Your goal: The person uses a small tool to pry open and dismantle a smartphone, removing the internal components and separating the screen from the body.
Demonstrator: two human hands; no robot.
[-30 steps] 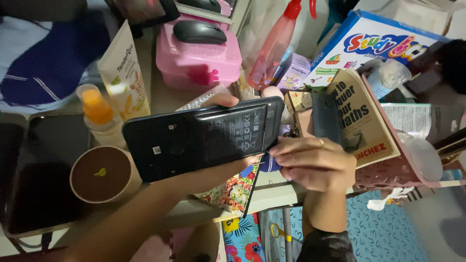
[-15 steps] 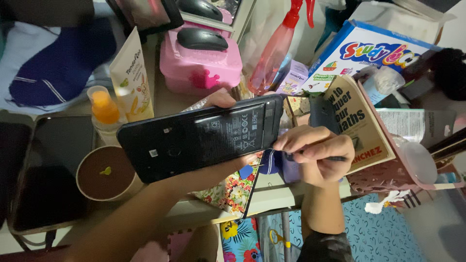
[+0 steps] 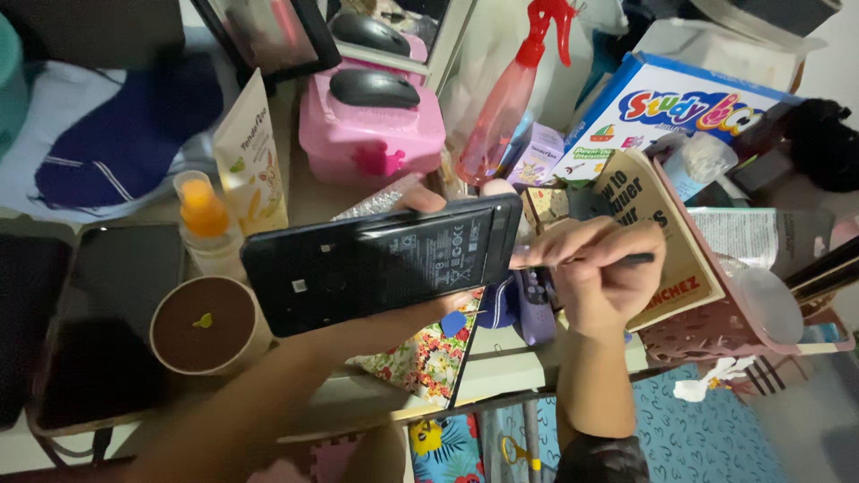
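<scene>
My left hand holds a black tablet-like device back side up above the desk; only its fingertips show past the top edge and my forearm runs under it. My right hand grips a thin dark pen-like tool, whose tip touches the device's right edge.
A round brown-topped cup and an orange-capped bottle stand left of the device. Behind are a pink box with a black mouse, a red spray bottle and a dark tablet. A book and pink basket lie right.
My right hand has turned from lying flat at the device's lower right to gripping the thin tool and pressing its tip against the right edge. The device has tilted slightly.
</scene>
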